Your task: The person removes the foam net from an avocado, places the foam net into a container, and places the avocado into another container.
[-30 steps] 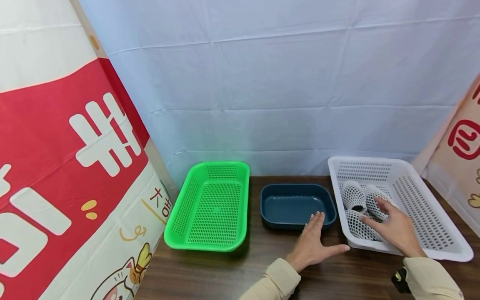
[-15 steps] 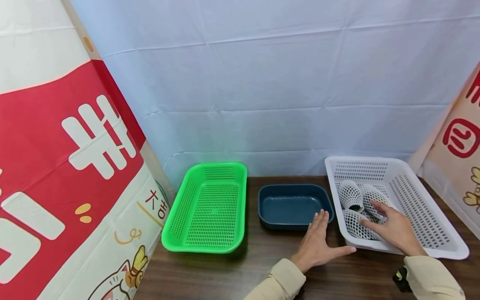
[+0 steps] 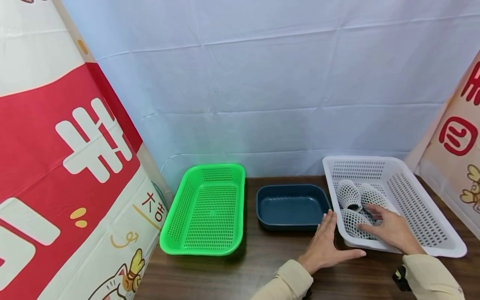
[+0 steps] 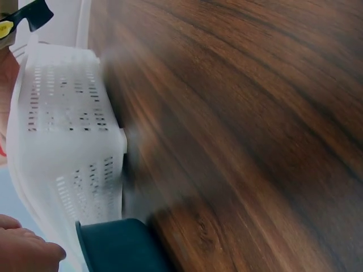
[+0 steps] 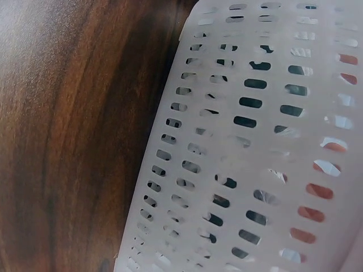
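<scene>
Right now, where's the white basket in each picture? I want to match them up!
Head: on the right, beside the dark blue dish; that's the white basket.
Left wrist: down the left side, seen from outside.
Right wrist: its holey wall covers most of the right side.
Shared landmark: the brown wooden table, right of the basket in left wrist, left of it in right wrist.

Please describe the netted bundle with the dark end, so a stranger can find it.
On the wooden table, go to the white basket, farthest right. Inside, along its left wall, the farther white netted bundle is the one. Of the bundles there, only it shows a dark near end.
</scene>
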### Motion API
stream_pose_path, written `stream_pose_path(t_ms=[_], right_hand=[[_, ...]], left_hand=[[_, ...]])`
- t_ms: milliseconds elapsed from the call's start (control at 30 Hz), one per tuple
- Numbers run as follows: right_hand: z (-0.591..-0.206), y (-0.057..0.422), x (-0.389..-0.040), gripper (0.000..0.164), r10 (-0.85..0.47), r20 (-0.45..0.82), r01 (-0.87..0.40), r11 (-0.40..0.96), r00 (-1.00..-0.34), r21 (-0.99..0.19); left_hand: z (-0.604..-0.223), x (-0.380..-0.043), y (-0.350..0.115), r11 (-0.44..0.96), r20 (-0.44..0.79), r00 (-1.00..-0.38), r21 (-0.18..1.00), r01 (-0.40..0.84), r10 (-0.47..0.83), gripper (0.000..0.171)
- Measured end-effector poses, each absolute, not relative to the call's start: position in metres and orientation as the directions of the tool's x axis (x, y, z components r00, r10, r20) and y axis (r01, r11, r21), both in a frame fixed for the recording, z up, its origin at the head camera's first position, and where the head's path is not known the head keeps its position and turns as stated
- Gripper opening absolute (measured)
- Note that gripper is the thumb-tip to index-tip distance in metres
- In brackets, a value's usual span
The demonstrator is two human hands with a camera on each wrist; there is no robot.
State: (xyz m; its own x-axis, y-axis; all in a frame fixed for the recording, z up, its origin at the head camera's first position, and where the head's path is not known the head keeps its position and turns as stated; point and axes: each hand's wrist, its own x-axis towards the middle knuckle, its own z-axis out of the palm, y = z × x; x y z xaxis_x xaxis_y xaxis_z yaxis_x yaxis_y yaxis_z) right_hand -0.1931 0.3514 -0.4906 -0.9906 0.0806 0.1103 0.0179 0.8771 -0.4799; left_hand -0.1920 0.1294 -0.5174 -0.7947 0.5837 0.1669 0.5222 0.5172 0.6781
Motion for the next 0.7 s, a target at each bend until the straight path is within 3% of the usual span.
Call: stream_pose_path(t_ms=[433,700], right_hand=[[-0.493,0.349,-0.203,0.091,0.029,0.095,-0.018,0.886,-0.995,-0.463],[-0.493,0.348,-0.209,0.098,0.017,-0.024,0.025,0.901,-1.000,-0.432]], left_hand=[[-0.517,-0.194,0.135,0.538,0.135,-0.807,0.681,0.497,0.575,0.108],[-0.517,-0.196,0.140,0.564,0.130,-0.803,0.647,0.513,0.582,0.106]])
